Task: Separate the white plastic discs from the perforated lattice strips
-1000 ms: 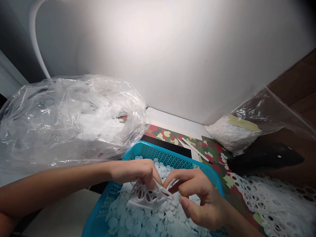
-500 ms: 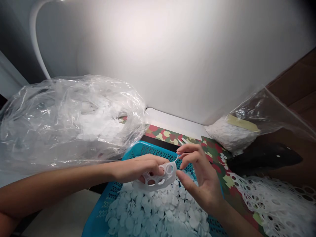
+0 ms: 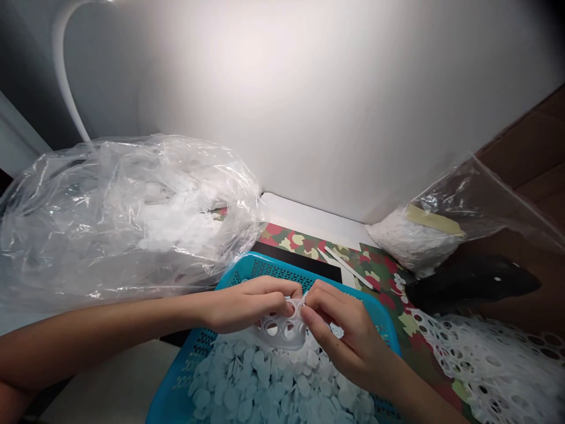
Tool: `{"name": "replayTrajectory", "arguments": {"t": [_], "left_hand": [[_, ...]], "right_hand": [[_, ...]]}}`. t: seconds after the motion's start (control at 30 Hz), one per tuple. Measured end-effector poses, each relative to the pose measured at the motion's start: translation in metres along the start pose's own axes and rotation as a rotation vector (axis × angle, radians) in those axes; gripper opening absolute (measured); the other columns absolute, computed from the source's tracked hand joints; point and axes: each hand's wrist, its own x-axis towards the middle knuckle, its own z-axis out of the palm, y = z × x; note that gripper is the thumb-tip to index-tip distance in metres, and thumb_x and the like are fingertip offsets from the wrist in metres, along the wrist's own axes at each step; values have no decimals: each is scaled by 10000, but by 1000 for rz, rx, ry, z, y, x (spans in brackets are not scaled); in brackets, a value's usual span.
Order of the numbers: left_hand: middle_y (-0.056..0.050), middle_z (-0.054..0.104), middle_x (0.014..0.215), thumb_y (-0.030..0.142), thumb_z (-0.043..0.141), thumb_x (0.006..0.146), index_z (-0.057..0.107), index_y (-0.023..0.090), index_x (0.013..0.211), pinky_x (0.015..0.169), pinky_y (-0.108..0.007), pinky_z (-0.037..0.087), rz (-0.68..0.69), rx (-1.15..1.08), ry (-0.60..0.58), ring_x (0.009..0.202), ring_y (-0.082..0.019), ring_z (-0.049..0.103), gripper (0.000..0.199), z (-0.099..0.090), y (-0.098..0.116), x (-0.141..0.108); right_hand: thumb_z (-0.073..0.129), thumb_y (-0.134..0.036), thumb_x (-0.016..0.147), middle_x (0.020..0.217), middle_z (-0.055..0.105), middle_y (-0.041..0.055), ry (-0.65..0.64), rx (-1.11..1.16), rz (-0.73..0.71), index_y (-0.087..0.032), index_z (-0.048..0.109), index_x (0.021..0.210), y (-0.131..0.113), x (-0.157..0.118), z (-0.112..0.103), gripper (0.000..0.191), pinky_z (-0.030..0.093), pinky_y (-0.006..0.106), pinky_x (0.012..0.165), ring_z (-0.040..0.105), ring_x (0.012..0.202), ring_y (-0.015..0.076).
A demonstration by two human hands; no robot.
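Over a blue plastic basket (image 3: 170,368), my left hand (image 3: 253,303) grips a curled white sheet punched with round holes (image 3: 282,335). My right hand (image 3: 338,324) pinches the right end of that sheet, thumb and fingers closed on its edge. The two hands nearly meet at their fingertips. Below them, the basket holds a heap of small white discs (image 3: 260,380). Whether a disc is between the right fingertips is hidden.
A large clear plastic bag (image 3: 88,229) with white pieces lies at left. White tweezers (image 3: 351,268) rest on the patterned mat (image 3: 300,240). At right are a bag of white discs (image 3: 415,244), a black object (image 3: 477,282) and a pile of punched sheets (image 3: 507,371).
My right hand has moved left and down from its spread-finger pose and closed on the sheet's edge. The tweezers now show more fully behind it. My left hand stays nearly in place.
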Motion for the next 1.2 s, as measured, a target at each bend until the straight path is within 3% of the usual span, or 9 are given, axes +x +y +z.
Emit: {"name": "replayTrajectory", "arguments": {"t": [0.17, 0.33, 0.5, 0.57, 0.67, 0.8, 1.0, 1.13, 1.2], "left_hand": [[29, 360, 666, 220, 417, 744, 393, 177, 680, 461, -196, 283, 17, -45, -108, 564, -94, 329, 80, -4, -3, 0], [25, 404, 651, 219, 440, 678, 432, 182, 692, 435, -193, 294, -60, -80, -233, 545, -97, 362, 40, -10, -4, -1], [30, 390, 610, 220, 472, 645, 448, 176, 660, 418, -205, 257, -78, -132, -353, 506, -87, 339, 52, -10, -7, 0], [29, 404, 584, 223, 479, 628, 454, 173, 631, 408, -207, 250, -59, -151, -322, 487, -86, 345, 56, -11, -9, 2], [24, 434, 565, 300, 487, 680, 468, 167, 615, 422, -206, 267, -7, -160, -164, 485, -88, 370, 149, -11, -11, 4], [34, 428, 605, 320, 455, 770, 456, 166, 667, 449, -198, 256, 9, -137, 25, 505, -80, 362, 186, -10, -10, 8], [5, 497, 752, 333, 410, 853, 539, 160, 785, 497, -182, 324, -86, -58, 100, 607, -90, 420, 227, -2, -4, 6], [-7, 510, 795, 352, 396, 881, 556, 159, 810, 506, -177, 328, -88, -41, 102, 636, -91, 415, 261, 0, -6, 7], [0, 495, 786, 326, 400, 882, 539, 164, 815, 510, -176, 331, -74, -66, 107, 636, -91, 414, 224, 0, -7, 8]], "right_hand": [[416, -162, 888, 732, 467, 6, -99, 169, -10, -201, 413, 689, -3, -2, -2, 203, 397, 242, 605, 468, 681, 119], [471, -76, 717, 693, 479, -5, -135, 266, -20, -202, 332, 605, -4, -3, 0, 218, 405, 236, 582, 472, 631, 105], [451, -42, 607, 703, 558, 14, -225, 403, -64, -199, 319, 540, -5, -2, -3, 216, 470, 255, 637, 572, 691, 127], [438, -52, 589, 816, 621, 41, -315, 478, -71, -195, 364, 529, -8, -1, -5, 172, 499, 265, 673, 617, 781, 149], [438, -68, 606, 955, 661, 61, -383, 528, -39, -197, 373, 528, -10, 0, -7, 164, 525, 278, 693, 633, 845, 165], [542, -115, 718, 838, 610, 33, -154, 344, -46, -190, 325, 513, -6, 1, -5, 307, 487, 271, 669, 564, 725, 129], [565, -196, 840, 795, 480, 6, 241, 142, 4, -189, 401, 614, 4, -1, -5, 279, 421, 274, 660, 508, 745, 133], [543, -188, 868, 719, 399, -20, 364, 96, -5, -198, 371, 657, 6, -3, -3, 273, 363, 259, 606, 436, 678, 116], [533, -203, 880, 671, 372, -35, 346, 80, 14, -200, 357, 660, 5, -3, -1, 281, 327, 244, 556, 396, 615, 101]]}}
